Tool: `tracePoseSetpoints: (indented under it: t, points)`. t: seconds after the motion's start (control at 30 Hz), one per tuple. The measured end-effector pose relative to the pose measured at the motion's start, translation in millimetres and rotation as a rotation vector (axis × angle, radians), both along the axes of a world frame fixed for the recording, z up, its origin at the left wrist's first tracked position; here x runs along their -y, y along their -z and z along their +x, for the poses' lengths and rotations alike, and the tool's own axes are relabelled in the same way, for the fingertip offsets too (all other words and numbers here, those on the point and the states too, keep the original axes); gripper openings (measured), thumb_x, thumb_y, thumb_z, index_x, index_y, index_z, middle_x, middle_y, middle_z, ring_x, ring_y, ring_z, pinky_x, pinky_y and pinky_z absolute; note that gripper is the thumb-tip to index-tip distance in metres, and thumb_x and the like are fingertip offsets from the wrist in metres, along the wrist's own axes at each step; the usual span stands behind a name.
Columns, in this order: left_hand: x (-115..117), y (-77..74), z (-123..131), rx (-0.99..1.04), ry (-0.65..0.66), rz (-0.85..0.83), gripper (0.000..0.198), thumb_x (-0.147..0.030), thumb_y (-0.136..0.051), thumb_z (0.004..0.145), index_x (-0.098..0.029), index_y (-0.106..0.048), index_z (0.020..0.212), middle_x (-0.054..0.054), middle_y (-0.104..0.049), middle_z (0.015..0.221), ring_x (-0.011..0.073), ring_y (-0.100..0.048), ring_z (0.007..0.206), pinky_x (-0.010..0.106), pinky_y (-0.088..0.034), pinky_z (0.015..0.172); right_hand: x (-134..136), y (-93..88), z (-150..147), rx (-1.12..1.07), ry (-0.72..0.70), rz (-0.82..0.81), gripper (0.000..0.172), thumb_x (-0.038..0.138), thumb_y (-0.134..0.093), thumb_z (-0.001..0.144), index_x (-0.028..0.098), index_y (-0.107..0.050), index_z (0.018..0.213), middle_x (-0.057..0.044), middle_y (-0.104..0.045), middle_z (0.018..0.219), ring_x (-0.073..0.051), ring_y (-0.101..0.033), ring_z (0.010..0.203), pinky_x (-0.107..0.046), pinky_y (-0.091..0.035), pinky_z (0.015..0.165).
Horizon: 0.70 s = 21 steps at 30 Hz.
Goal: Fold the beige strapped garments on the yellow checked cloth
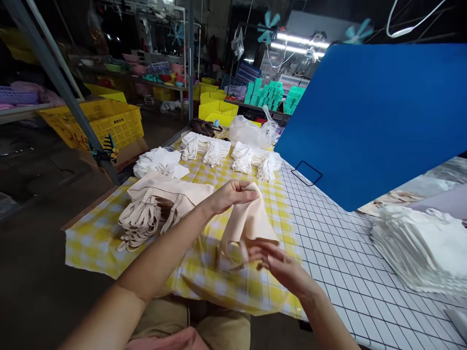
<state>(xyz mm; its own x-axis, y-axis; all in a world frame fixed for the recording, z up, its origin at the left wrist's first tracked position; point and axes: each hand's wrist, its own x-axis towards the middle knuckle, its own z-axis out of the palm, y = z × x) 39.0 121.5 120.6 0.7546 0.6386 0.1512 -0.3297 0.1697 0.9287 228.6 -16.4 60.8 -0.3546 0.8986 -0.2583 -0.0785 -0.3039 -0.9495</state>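
A beige cloth piece (248, 218) with thin straps, which looks like a cloth bag, hangs above the yellow checked tablecloth (204, 277). My left hand (233, 195) pinches its upper edge between thumb and fingers. At its lower edge, beside the dangling straps (233, 257), is my right hand (275, 262), fingers stretched out and slightly blurred. Whether those fingertips touch the straps I cannot tell. Left of my hands lies a stack of similar beige cloth pieces (171, 187), their looped straps hanging over the near side.
White cloth bundles (206, 146) lie at the table's back, near a clear plastic bag (248, 131). A large blue panel (379, 116) rises at the right, above a white cloth stack (423, 243). A metal post (69, 92) and yellow crate (116, 121) stand left.
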Motion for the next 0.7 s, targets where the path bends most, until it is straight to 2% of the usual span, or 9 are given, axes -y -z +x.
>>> tracePoseSetpoints:
  t: [0.07, 0.13, 0.2, 0.23, 0.3, 0.37, 0.47, 0.57, 0.7]
  points:
    - [1.4, -0.2, -2.7, -0.081, 0.034, 0.096, 0.032, -0.041, -0.071, 0.064, -0.012, -0.057, 0.067, -0.003, -0.051, 0.061, 0.0061, -0.045, 0.054, 0.017, -0.033, 0.051, 4.8, -2.6, 12.1, 0.107, -0.03, 0.042, 0.024, 0.038, -0.062, 0.078, 0.019, -0.065, 0.093, -0.007, -0.065, 0.083, -0.019, -0.061, 0.075, -0.032, -0.048, 0.065]
    - [7.7, -3.1, -0.9, -0.167, 0.131, 0.238, 0.029, -0.039, -0.067, 0.068, -0.012, -0.057, 0.065, -0.003, -0.049, 0.061, 0.006, -0.044, 0.055, 0.018, -0.031, 0.051, -1.7, -15.8, 20.5, 0.209, 0.106, 0.201, 0.018, 0.037, -0.056, 0.083, 0.022, -0.064, 0.09, -0.006, -0.065, 0.085, -0.018, -0.059, 0.08, -0.031, -0.047, 0.068]
    - [15.0, -8.7, 3.7, -0.235, 0.231, 0.369, 0.026, -0.036, -0.063, 0.072, -0.012, -0.055, 0.064, -0.003, -0.046, 0.062, 0.0063, -0.041, 0.056, 0.019, -0.03, 0.051, -17.4, -31.8, 20.5, 0.221, 0.257, 0.396, 0.024, 0.04, -0.053, 0.085, 0.028, -0.059, 0.104, -0.005, -0.059, 0.111, -0.02, -0.054, 0.102, -0.032, -0.046, 0.081]
    - [17.9, -11.8, 6.0, -0.264, 0.258, 0.424, 0.026, -0.035, -0.061, 0.073, -0.012, -0.054, 0.063, -0.003, -0.044, 0.061, 0.0063, -0.039, 0.056, 0.019, -0.028, 0.05, -26.9, -38.6, 17.3, 0.204, 0.262, 0.459, 0.032, 0.043, -0.052, 0.085, 0.031, -0.054, 0.114, -0.004, -0.052, 0.125, -0.021, -0.047, 0.114, -0.034, -0.044, 0.088]
    - [20.7, -17.1, 8.2, -0.316, 0.241, 0.52, 0.027, -0.033, -0.058, 0.075, -0.013, -0.049, 0.058, -0.004, -0.038, 0.058, 0.0062, -0.033, 0.054, 0.021, -0.024, 0.048, -45.8, -47.2, 7.2, 0.191, 0.147, 0.497, 0.045, 0.05, -0.049, 0.084, 0.032, -0.045, 0.125, -0.004, -0.043, 0.135, -0.022, -0.041, 0.122, -0.036, -0.04, 0.095]
    - [20.2, -19.3, 5.2, -0.358, 0.18, 0.585, 0.032, -0.032, -0.056, 0.074, -0.014, -0.041, 0.052, -0.005, -0.03, 0.055, 0.0058, -0.027, 0.052, 0.022, -0.019, 0.047, -61.0, -50.5, -3.2, 0.222, 0.005, 0.471, 0.046, 0.054, -0.049, 0.083, 0.028, -0.049, 0.121, -0.007, -0.052, 0.125, -0.023, -0.048, 0.113, -0.036, -0.042, 0.092]
    - [16.9, -17.9, -8.1, -0.406, 0.101, 0.594, 0.032, -0.033, -0.058, 0.072, -0.015, -0.039, 0.052, -0.005, -0.027, 0.055, 0.0056, -0.025, 0.051, 0.022, -0.016, 0.047, -72.7, -53.7, -11.3, 0.271, -0.117, 0.417, 0.034, 0.049, -0.057, 0.08, 0.02, -0.059, 0.098, -0.005, -0.062, 0.092, -0.018, -0.057, 0.085, -0.029, -0.047, 0.073]
    - [13.4, -15.0, -23.8, -0.429, 0.046, 0.559, 0.03, -0.038, -0.061, 0.069, -0.014, -0.047, 0.058, -0.005, -0.032, 0.056, 0.006, -0.029, 0.052, 0.021, -0.018, 0.047, -72.8, -61.5, -9.6, 0.325, -0.185, 0.335, 0.029, 0.045, -0.061, 0.078, 0.016, -0.057, 0.077, 0.0, -0.054, 0.066, -0.01, -0.051, 0.058, -0.021, -0.039, 0.05]
    - [7.8, -9.4, -32.9, -0.39, 0.108, 0.513, 0.033, -0.043, -0.067, 0.065, -0.014, -0.053, 0.065, -0.005, -0.04, 0.06, 0.0073, -0.037, 0.056, 0.02, -0.025, 0.049, -66.1, -75.7, -3.8, 0.391, -0.186, 0.34, 0.032, 0.046, -0.061, 0.078, 0.015, -0.055, 0.068, 0.002, -0.048, 0.059, -0.008, -0.044, 0.052, -0.02, -0.03, 0.044]
